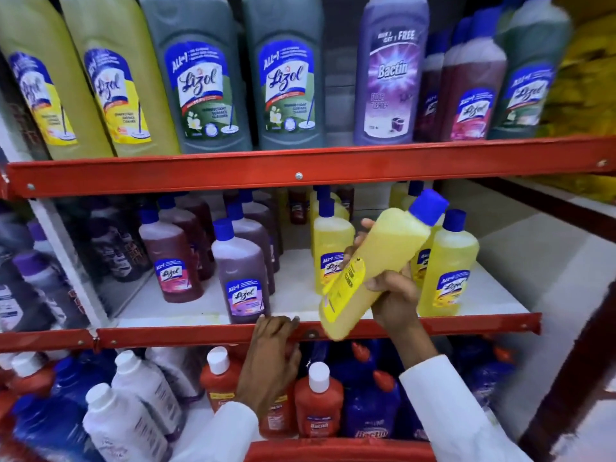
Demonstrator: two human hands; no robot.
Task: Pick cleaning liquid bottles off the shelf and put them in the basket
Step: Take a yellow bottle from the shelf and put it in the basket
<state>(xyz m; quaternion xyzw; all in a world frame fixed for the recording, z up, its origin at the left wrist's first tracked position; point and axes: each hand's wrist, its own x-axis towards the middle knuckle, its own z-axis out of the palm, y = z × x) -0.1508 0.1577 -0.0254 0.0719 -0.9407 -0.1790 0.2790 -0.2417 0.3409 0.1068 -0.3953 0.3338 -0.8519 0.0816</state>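
My right hand [391, 290] grips a yellow cleaning liquid bottle [380, 258] with a blue cap, tilted with the cap up to the right, just in front of the middle shelf. More yellow bottles [446, 261] stand on that shelf behind it. My left hand [271, 358] rests with its fingers curled over the red front edge of the middle shelf [200, 335], holding no bottle. A red basket rim [333, 451] shows at the bottom centre, below both arms.
Dark red and purple bottles [241, 268] stand on the middle shelf's left. The top shelf carries large green, grey and purple bottles [200, 78]. The bottom shelf holds orange bottles [316, 401], white ones and blue ones. A dark post [573, 361] runs along the right.
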